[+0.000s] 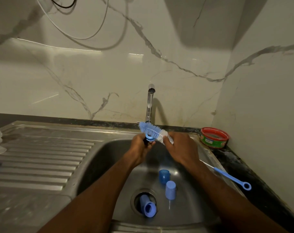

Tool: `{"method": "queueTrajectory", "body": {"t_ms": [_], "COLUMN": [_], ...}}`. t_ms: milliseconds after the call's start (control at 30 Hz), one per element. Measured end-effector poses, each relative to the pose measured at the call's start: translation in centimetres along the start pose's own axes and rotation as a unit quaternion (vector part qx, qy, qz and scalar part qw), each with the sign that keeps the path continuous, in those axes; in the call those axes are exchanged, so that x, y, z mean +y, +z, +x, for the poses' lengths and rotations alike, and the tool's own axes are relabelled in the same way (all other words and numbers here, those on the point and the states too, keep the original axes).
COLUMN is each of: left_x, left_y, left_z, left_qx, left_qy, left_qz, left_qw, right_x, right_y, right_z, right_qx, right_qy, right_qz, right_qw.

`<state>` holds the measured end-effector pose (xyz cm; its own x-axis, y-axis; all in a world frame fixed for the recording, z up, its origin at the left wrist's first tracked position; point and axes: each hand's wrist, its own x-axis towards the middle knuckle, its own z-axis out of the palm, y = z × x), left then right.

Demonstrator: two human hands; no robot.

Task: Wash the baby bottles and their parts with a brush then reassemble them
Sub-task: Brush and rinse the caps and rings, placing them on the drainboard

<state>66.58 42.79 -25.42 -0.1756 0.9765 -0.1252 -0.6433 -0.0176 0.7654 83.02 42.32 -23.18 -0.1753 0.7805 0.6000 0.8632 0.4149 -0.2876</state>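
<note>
Scrubbing under the tap (pixel 150 100), your left hand (pixel 141 145) pinched a ring (pixel 150 137) while your right hand (pixel 179 147) gripped the brush (pixel 153 130); you did well to work bristles round its rim. Caps (pixel 170 189) lay in the sink (pixel 109 158).

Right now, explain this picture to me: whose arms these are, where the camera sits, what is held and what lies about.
No machine here: a person's own arms, seen from a camera on their head, looking down at a steel sink. The left hand grips a small blue ring. The right hand holds a bottle brush across it, below the tap. In the basin lie three blue caps, one over the drain. A thin brush lies on the right rim, a red tub behind it.
</note>
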Motion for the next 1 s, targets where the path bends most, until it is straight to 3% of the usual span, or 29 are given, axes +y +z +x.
{"method": "queueTrajectory", "body": {"t_ms": [133,300,533,767,1000], "left_x": [-1.1,0.2,-0.4,0.1,-0.6], "left_y": [1.0,1.0,0.3,-0.1,0.4], "left_z": [-0.9,-0.8,-1.5,-1.3,-1.6], "left_qx": [-0.089,-0.032,-0.026,0.056,-0.024], "left_qy": [-0.018,0.039,0.093,0.136,0.14], "left_qz": [0.035,0.044,0.092,0.084,0.166], "left_qw": [0.995,0.998,0.991,0.986,0.976], "right_x": [-0.8,-0.5,-2.1,-3.0,-2.9], "right_y": [0.0,-1.8,-2.0,-2.0,-2.3], "right_z": [0.1,-0.2,-0.4,-0.9,-0.8], "right_qx": [0.015,0.061,-0.02,-0.047,-0.047], "right_qy": [0.001,0.016,0.015,-0.06,-0.019], "right_qz": [-0.034,-0.084,-0.077,-0.091,-0.089], "right_qw": [0.999,0.994,0.997,0.993,0.995]}}
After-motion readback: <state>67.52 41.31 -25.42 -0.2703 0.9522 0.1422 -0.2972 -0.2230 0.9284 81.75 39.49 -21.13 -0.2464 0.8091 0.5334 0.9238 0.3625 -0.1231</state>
